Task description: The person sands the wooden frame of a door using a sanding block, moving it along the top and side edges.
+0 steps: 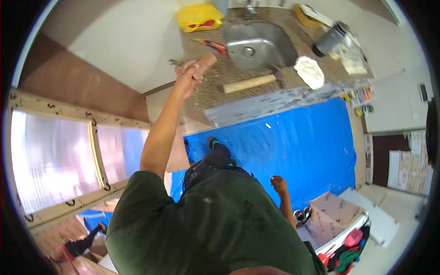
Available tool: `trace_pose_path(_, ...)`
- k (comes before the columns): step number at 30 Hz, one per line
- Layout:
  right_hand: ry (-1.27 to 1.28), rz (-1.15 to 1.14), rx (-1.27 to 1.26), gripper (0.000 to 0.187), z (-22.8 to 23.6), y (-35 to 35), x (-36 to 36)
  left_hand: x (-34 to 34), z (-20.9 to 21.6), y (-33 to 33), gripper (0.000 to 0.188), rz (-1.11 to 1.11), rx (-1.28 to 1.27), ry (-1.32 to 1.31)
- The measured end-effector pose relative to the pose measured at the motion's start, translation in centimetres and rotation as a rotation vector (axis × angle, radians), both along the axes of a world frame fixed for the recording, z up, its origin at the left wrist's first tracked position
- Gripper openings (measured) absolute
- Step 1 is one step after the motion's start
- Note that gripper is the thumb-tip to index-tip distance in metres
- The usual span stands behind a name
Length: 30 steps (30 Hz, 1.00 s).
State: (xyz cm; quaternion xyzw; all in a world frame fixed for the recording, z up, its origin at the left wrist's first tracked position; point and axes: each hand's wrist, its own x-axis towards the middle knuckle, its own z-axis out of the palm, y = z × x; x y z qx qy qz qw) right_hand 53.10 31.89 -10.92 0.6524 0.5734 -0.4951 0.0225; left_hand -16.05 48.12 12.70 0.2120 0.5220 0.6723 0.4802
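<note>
My left hand (185, 79) reaches over the left end of a brown speckled countertop (206, 94). Its fingers are closed round a reddish-brown block (205, 65), perhaps wood. Beside the fingertips a small greenish metallic thing (175, 62) shows, too small to name. To the right lies a hammer with a pale wooden handle (250, 84), its dark head partly out of sight. A red and black utility knife (213, 45) rests farther back, by the steel sink (261, 43). Low at my right side, apart from the counter, my right hand (279, 184) has curled fingers; what they hold, if anything, is unclear.
A yellow bag (199, 18), a crumpled white cloth (310, 72) and a grey cylinder (331, 39) stand on the counter. Blue sheeting (293, 137) covers the floor. A cardboard box (332, 211) is behind on the right; a wood-framed translucent panel (55, 156) is at left.
</note>
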Motion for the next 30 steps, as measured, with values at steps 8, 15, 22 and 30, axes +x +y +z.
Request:
trace_pose_path(8,0.633,0.417,0.043,0.04,23.1,15.1,-30.5,1.8,4.4,-11.3,0.052,-0.058,0.489,-0.832)
trace_pose_path(15,1.087,0.409,-0.348,0.045,34.8,18.9,-53.6,3.4,6.8,-15.0,0.053,0.082,0.659,-0.848)
trace_pose_path(22,1.338,0.652,-0.388,0.062,36.9,15.7,-59.6,6.5,10.9,-16.0,0.053,0.439,0.585,-0.652)
trace_pose_path(30,1.071,0.835,-0.397,0.06,35.8,19.0,-62.7,9.5,10.3,-14.5,0.047,0.707,0.45,-0.335)
